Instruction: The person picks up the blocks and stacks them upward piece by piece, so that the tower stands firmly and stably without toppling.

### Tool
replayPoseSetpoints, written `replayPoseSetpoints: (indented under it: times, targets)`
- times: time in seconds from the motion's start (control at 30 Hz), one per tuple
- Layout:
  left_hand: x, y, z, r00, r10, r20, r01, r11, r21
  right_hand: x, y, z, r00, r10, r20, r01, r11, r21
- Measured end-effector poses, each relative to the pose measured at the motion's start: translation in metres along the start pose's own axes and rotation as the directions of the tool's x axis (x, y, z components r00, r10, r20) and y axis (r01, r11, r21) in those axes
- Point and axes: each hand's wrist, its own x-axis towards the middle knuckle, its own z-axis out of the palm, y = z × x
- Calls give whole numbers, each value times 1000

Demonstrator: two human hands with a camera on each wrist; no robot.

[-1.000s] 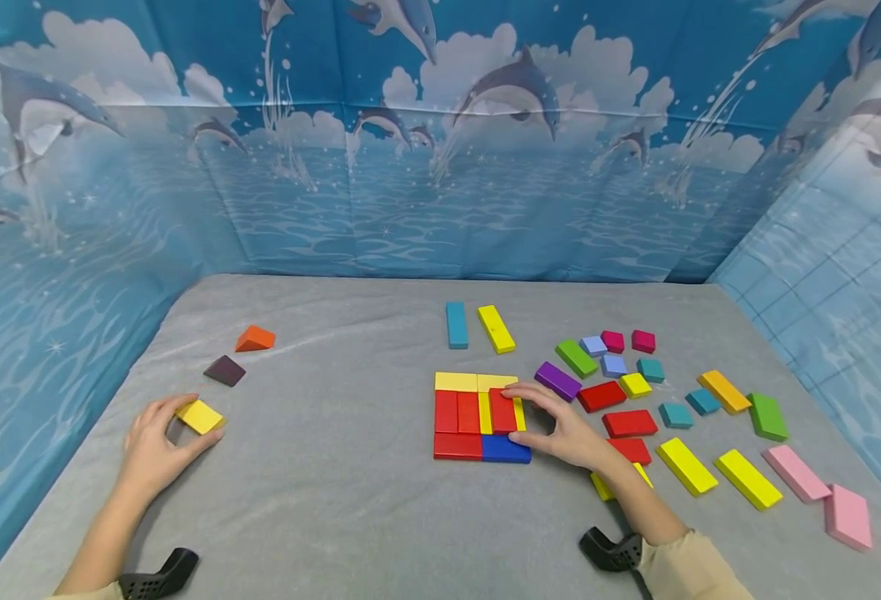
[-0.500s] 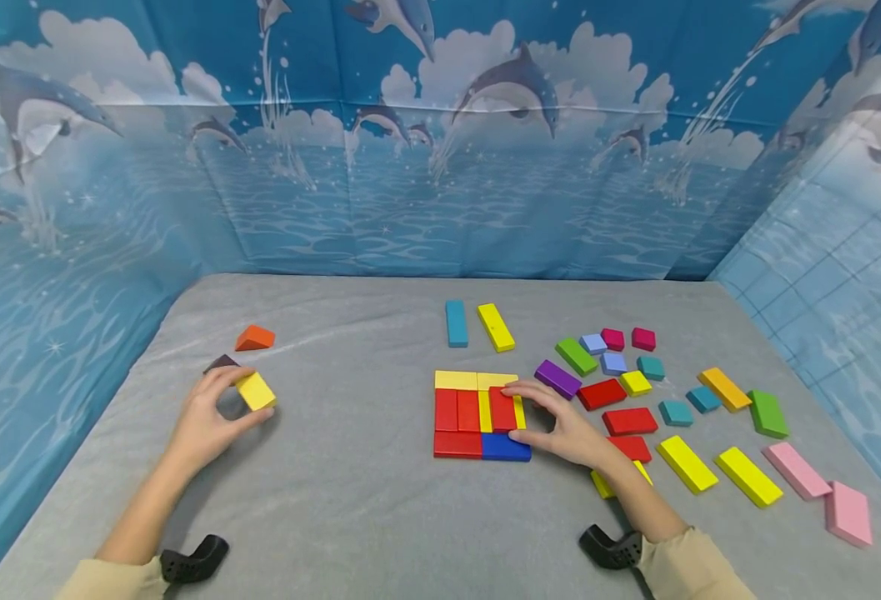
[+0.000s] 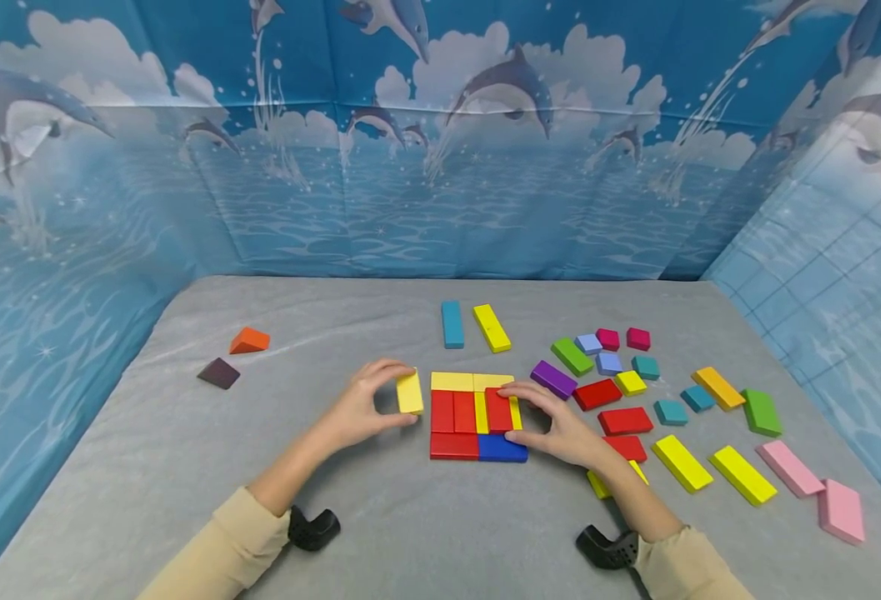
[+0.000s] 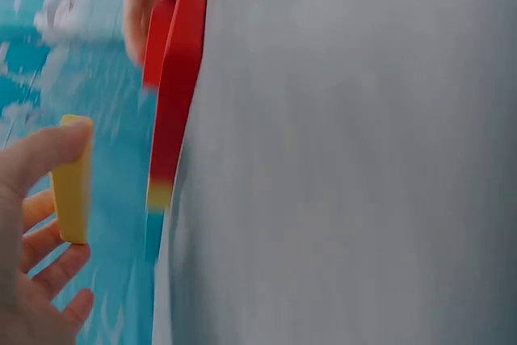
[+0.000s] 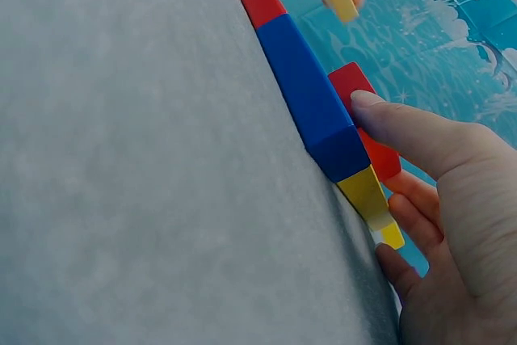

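Note:
Thumb and fingers of my left hand (image 3: pixel 357 407) pinch a yellow block (image 3: pixel 409 392), held just left of a flat rectangle of blocks. That rectangle has a red block (image 3: pixel 454 447) and a blue block (image 3: pixel 503 448) along the front, yellow blocks (image 3: pixel 452 381) at the back and red blocks (image 3: pixel 443 412) on the left. My right hand (image 3: pixel 560 432) grips a red block (image 3: pixel 498 411), which sits on top of the yellow pieces at the right side. In the right wrist view, the thumb presses this upper red block (image 5: pixel 349 86) above the blue one.
Behind the rectangle lie a teal block (image 3: pixel 452 325) and a yellow block (image 3: pixel 492 327). Loose blocks spread over the right side, including a purple one (image 3: pixel 553 379) and pink ones (image 3: pixel 789 468). An orange wedge (image 3: pixel 249 340) and a dark block (image 3: pixel 218 373) lie far left.
My left hand has carried the yellow block from the far left across to the left edge of the rectangle, turning it more upright. The right hand has stayed on the red block.

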Motion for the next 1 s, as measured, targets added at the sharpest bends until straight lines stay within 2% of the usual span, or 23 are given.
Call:
replayPoseSetpoints:
  times: [0.17, 0.37, 0.6, 1.0]
  targets:
    - [14, 9, 26, 994, 22, 108, -20, 999, -26, 1, 1, 1, 1000, 0, -1, 0, 1000, 12]
    - [21, 13, 41, 983, 14, 184, -14, 1000, -2, 1, 1, 1, 1000, -2, -3, 2, 1000, 15]
    - [21, 12, 47, 981, -2, 192, 0, 1000, 10, 1, 0, 1, 1000, 10, -5, -10, 1000, 13]
    - [21, 12, 48, 985, 8, 174, -8, 1000, 3, 2, 0, 1, 1000, 13, -10, -13, 1000, -1]
